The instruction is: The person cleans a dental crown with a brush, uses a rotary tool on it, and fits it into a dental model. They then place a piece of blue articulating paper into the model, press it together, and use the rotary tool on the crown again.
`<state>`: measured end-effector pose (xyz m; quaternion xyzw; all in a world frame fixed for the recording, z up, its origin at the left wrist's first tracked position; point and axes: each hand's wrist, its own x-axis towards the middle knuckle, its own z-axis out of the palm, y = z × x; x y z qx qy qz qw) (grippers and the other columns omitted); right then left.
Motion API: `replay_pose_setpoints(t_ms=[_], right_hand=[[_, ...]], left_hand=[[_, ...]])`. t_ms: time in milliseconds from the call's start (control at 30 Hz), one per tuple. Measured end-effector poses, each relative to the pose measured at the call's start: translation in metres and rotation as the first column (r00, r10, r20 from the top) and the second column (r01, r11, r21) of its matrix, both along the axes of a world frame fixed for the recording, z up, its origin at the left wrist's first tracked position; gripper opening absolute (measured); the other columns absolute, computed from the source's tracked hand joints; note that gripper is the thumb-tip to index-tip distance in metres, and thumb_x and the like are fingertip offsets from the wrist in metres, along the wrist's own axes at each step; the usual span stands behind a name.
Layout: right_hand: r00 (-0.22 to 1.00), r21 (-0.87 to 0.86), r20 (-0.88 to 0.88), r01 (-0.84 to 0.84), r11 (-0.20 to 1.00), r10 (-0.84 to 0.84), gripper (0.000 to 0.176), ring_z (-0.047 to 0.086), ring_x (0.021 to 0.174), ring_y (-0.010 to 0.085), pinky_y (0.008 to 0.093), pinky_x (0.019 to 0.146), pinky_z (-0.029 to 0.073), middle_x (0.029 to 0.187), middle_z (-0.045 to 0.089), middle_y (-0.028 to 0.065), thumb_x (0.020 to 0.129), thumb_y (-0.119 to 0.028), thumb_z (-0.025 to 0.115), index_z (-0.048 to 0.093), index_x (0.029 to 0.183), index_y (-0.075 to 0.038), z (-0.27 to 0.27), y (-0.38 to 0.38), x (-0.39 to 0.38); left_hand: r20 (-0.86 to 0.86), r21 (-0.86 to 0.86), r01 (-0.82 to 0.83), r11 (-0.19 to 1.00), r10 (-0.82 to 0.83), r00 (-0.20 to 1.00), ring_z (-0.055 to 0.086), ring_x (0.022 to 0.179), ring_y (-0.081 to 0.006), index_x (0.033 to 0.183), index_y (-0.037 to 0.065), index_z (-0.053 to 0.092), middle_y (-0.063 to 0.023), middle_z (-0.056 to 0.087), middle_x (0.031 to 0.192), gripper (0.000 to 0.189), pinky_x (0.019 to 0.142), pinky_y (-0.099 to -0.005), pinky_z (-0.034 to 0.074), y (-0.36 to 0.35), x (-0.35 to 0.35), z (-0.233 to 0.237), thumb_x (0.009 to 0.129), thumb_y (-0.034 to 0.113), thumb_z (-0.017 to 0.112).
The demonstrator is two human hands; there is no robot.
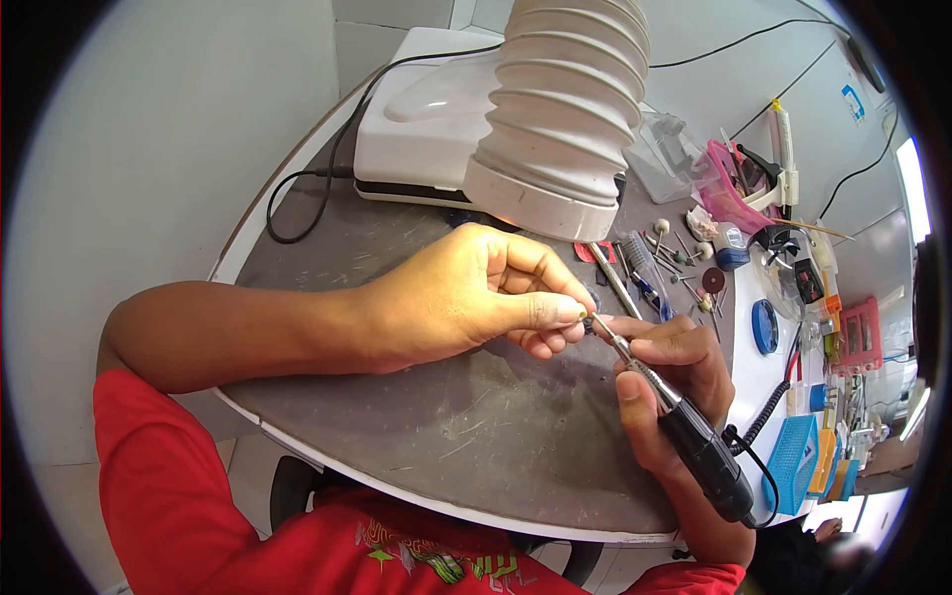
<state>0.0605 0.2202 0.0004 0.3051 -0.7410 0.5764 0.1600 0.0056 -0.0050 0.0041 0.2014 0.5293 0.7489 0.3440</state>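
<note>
My right hand (666, 387) grips a black rotary handpiece (694, 436) like a pen, its thin metal bit pointing up and left. The bit's tip meets a tiny dark piece (589, 321) pinched between the thumb and fingers of my left hand (476, 297). The piece is mostly hidden by my fingertips. Both hands hover just above the scratched grey work mat (466, 436), right under the mouth of a white ribbed suction hose (555, 109). A coiled black cord (764, 416) runs from the back of the handpiece.
A white machine (416, 119) with a black cable stands at the back. Right of my hands lie several burs and small tools (674, 258), a pink tray (729, 188), a blue round tin (765, 326), a blue basket (793, 461) and clutter along the bench.
</note>
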Motion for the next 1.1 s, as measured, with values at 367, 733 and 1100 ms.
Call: replay_pose_setpoints(t_ms=[367, 733, 1100], right_hand=[[1.000, -0.007, -0.025, -0.004, 1.000, 0.004, 0.025, 0.069, 0.093, 0.0261, 0.0295, 0.082, 0.051, 0.091, 0.066, 0.0175, 0.083, -0.002, 0.068, 0.053, 0.101, 0.003, 0.000, 0.005, 0.001], [0.837, -0.460, 0.515, 0.453, 0.763, -0.186, 0.029, 0.031, 0.049, 0.0043, 0.0202, 0.044, 0.028, 0.061, 0.040, -0.0030, 0.097, -0.031, 0.055, 0.055, 0.081, -0.006, 0.040, 0.081, 0.021], [0.448, 0.555, 0.326, 0.622, 0.553, -0.832, 0.053, 0.047, 0.047, 0.0073, 0.0238, 0.040, 0.032, 0.073, 0.056, 0.0016, 0.078, -0.012, 0.065, 0.050, 0.126, 0.003, 0.018, 0.136, 0.059]], left_hand=[[0.018, -0.018, -0.009, 1.000, 0.010, 1.000, 0.064, 0.082, -0.0101, 0.111, -0.001, 0.061, -0.0070, 0.066, 0.095, 0.025, 0.077, -0.0237, 0.053, 0.000, 0.000, 0.000, 0.094, 0.018, 0.063], [-0.177, -0.025, -0.039, 0.999, 0.034, 0.984, 0.062, 0.082, -0.0074, 0.101, 0.004, 0.060, -0.0020, 0.065, 0.090, 0.015, 0.077, -0.0238, 0.052, 0.001, 0.001, -0.004, 0.090, 0.012, 0.067], [-0.279, -0.144, 0.019, 0.989, -0.059, 0.958, 0.065, 0.075, -0.0099, 0.089, -0.002, 0.063, -0.0082, 0.069, 0.084, 0.008, 0.070, -0.0246, 0.055, 0.003, 0.008, -0.002, 0.087, 0.003, 0.070]])
